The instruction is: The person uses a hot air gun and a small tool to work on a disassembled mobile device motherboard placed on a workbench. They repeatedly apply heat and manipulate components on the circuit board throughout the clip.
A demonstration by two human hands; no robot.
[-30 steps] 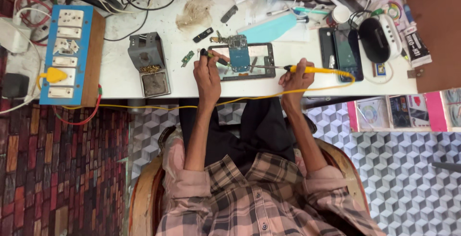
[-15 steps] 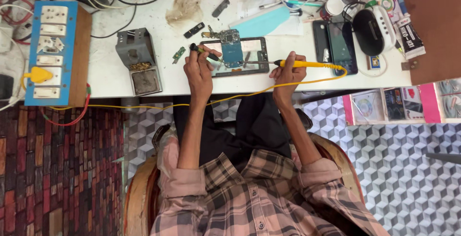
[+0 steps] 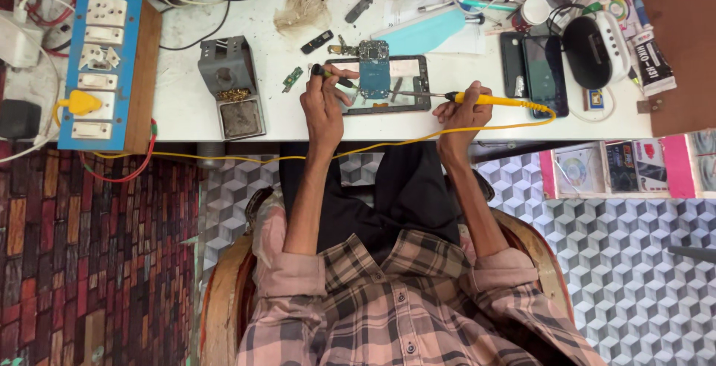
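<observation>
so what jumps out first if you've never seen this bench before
The yellow-handled soldering iron in the right hand stands out, its tip laid on the opened phone frame at the middle of the white table. The left hand holds a small dark-handled tool at the frame's left edge. Far left sits a blue socket board with a yellow plug.

A blue switchboard (image 3: 104, 68) sat at the left of the frame, a grey metal stand (image 3: 231, 86) beside it, and 2 dark phones (image 3: 533, 64) lay upper right.
</observation>
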